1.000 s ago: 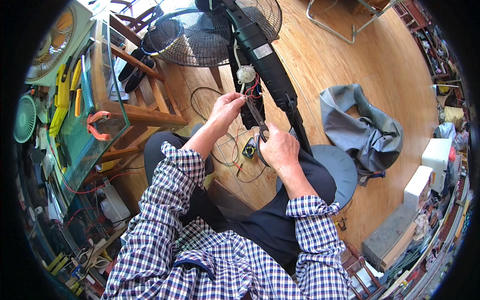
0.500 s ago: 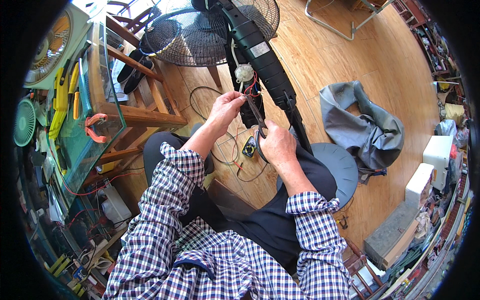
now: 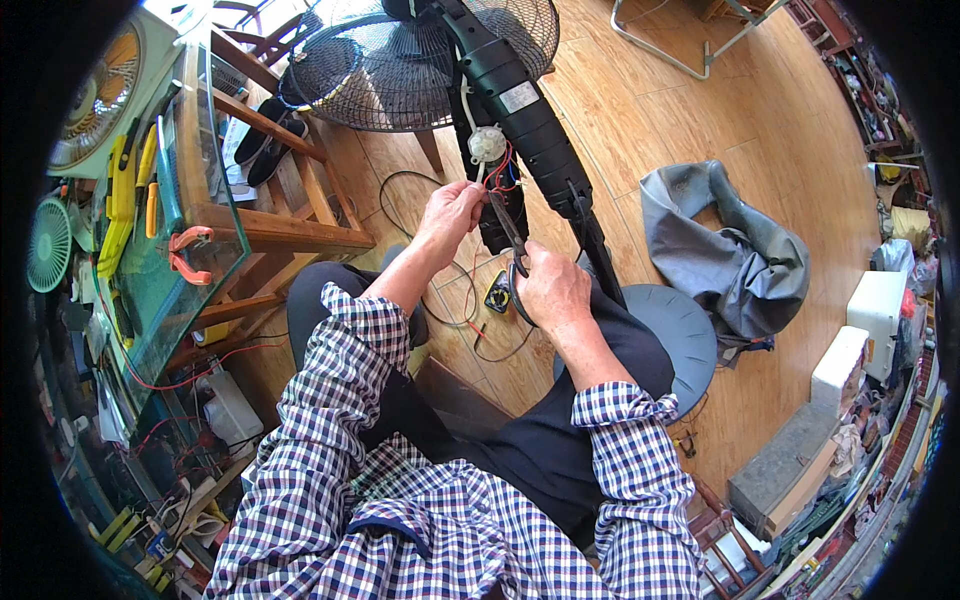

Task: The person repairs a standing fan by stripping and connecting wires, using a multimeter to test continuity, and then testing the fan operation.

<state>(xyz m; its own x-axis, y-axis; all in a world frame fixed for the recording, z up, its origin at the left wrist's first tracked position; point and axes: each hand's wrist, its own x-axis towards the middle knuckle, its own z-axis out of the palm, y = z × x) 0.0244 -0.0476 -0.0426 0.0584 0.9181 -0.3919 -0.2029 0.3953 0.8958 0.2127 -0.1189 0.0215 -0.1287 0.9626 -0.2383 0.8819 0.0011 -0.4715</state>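
A black stand fan leans in front of me, its wire cage (image 3: pixel 385 75) at the far end and its black column (image 3: pixel 515 100) slanting toward me. Beside the column hangs a small round whitish motor (image 3: pixel 487 145) with thin red wires (image 3: pixel 508 165). My left hand (image 3: pixel 450 218) pinches thin wire just below the motor; the fingertips hide its end. In my right hand (image 3: pixel 556 288) is a pair of dark scissors (image 3: pixel 507 222), the fingers closed round its loop handles. The blades point up and left, close to my left fingertips. Whether they touch the wire I cannot tell.
A yellow-and-black multimeter (image 3: pixel 497 292) lies on the wooden floor with its leads. The fan's round base (image 3: pixel 685 345) is by my right knee, near a grey crumpled cover (image 3: pixel 725 250). On the left, a glass-topped table (image 3: pixel 215 250) bears tools and an orange clamp (image 3: pixel 190 255).
Both hands and the scissors have shifted slightly, and the motor has swung a little to the left. My grips look the same.
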